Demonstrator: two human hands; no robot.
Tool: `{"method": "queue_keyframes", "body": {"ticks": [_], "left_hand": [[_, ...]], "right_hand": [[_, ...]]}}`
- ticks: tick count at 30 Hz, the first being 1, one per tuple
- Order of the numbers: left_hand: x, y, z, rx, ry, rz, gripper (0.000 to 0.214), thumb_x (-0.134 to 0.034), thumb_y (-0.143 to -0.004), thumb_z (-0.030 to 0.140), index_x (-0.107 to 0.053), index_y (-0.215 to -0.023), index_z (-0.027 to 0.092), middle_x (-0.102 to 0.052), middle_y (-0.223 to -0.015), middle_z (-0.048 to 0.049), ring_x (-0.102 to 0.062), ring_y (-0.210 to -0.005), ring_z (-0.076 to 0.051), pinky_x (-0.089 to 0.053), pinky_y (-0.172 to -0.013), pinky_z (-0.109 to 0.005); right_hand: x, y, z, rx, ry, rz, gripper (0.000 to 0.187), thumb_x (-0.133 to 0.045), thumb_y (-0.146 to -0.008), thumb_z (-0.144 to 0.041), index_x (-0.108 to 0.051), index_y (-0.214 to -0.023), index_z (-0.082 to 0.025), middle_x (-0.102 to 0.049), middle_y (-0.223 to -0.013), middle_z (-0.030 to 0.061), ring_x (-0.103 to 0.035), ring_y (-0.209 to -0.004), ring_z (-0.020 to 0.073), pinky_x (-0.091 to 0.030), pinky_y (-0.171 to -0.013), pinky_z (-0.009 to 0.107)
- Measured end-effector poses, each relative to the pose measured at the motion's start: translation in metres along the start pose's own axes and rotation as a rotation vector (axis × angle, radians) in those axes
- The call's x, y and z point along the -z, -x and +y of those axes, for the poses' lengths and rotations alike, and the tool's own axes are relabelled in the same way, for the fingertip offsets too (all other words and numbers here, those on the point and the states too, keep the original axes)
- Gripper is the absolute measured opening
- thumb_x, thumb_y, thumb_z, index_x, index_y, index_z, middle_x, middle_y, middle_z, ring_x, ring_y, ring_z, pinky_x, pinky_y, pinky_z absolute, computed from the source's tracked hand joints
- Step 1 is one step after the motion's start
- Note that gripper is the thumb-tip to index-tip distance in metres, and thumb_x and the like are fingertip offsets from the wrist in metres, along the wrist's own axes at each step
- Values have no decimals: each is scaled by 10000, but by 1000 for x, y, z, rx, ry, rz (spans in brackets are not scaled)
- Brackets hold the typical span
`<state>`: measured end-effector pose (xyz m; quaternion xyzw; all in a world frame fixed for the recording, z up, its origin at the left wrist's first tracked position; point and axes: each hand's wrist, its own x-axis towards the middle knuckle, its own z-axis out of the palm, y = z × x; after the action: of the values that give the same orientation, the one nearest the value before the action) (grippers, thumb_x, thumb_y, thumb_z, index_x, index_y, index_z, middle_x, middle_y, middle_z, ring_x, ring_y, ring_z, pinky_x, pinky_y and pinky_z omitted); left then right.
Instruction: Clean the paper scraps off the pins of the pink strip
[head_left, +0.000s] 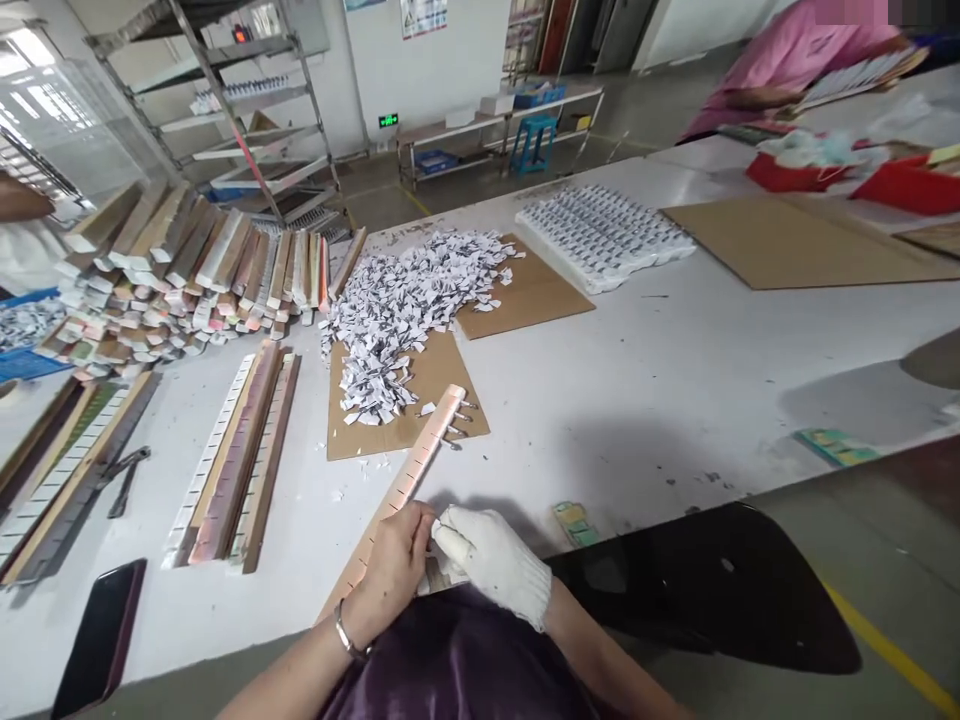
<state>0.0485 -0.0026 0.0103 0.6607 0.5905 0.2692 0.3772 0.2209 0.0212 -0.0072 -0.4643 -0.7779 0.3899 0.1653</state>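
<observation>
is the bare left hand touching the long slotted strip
Touching: the head view shows the left hand lying on the near end of the long slotted strip, fingers over its edge beside the gloved right hand.

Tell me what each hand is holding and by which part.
The left hand grips the long slotted strip at its near end. The gloved right hand pinches something small and white against that end; what it is cannot be told.

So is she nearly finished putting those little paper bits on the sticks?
Not nearly. Done: slotted strips lie filled beside her. In hand: the bare left hand and white-gloved right hand work one long pink cardboard strip. Left: a big pile of small white paper tags.
</observation>
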Motion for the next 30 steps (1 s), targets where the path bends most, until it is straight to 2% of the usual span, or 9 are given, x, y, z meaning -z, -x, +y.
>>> {"method": "queue_keyframes", "body": {"ticks": [2,5,8,10,14,18,24,30], "left_hand": [[-2,-19,-12,10,-43,-20,307,-384,-1028,385,-625,-992,199,-600,-689,8,-554,-622,-148,-440,-654,-275],[-4,-57,-32,-18,-199,82,314,-503,-984,351,-528,-1248,184,-643,-824,-24,-621,-750,-190,-489,-747,-319],[-6,-91,-45,-68,-424,124,548,-755,-801,350,-505,-1242,141,-615,-1078,-117,-611,-1019,-274,-492,-914,-411],[-7,-104,-51,-54,-482,73,516,-772,-751,298,-531,-1180,140,-584,-1129,-126,-600,-1049,-281,-492,-944,-422],[-6,-109,-59,-15,-411,36,340,-669,-798,274,-563,-1098,154,-599,-1084,-97,-618,-955,-240,-515,-891,-379],[-4,-106,-61,-18,-349,45,325,-675,-778,280,-582,-1065,157,-613,-1044,-88,-621,-927,-233,-516,-883,-370],[-9,-106,-61,-19,-362,38,346,-662,-773,275,-579,-1083,148,-595,-1059,-106,-609,-958,-256,-526,-897,-395],[-16,-106,-71,-63,-379,32,368,-644,-761,210,-526,-1109,175,-558,-1170,-119,-578,-1087,-272,-507,-994,-423]], "right_hand": [[2,-13,11,-61,40,-49,340,-394,-1007,-283,-614,-762,-199,-653,-692,-10,-569,-626,121,-309,-598,265],[4,-38,29,-209,237,17,329,-401,-1016,-311,-656,-851,-185,-716,-807,41,-629,-708,153,-341,-613,270],[-1,-61,42,-274,487,111,251,-429,-998,-249,-666,-961,-172,-744,-933,83,-676,-804,186,-354,-617,277],[-7,-71,46,-302,574,150,252,-418,-992,-219,-664,-990,-165,-748,-903,94,-695,-790,199,-358,-600,279],[-17,-75,48,-276,639,188,273,-407,-976,-196,-673,-946,-140,-739,-830,124,-716,-772,233,-380,-583,288],[-18,-75,49,-248,647,160,271,-415,-960,-184,-682,-934,-150,-737,-825,124,-721,-771,254,-402,-585,296],[-16,-81,44,-304,652,110,229,-458,-921,-157,-685,-908,-134,-735,-804,156,-721,-766,292,-414,-591,319],[-18,-90,53,-237,611,88,238,-430,-931,-130,-666,-903,-154,-712,-795,110,-685,-719,230,-408,-618,308]]}}
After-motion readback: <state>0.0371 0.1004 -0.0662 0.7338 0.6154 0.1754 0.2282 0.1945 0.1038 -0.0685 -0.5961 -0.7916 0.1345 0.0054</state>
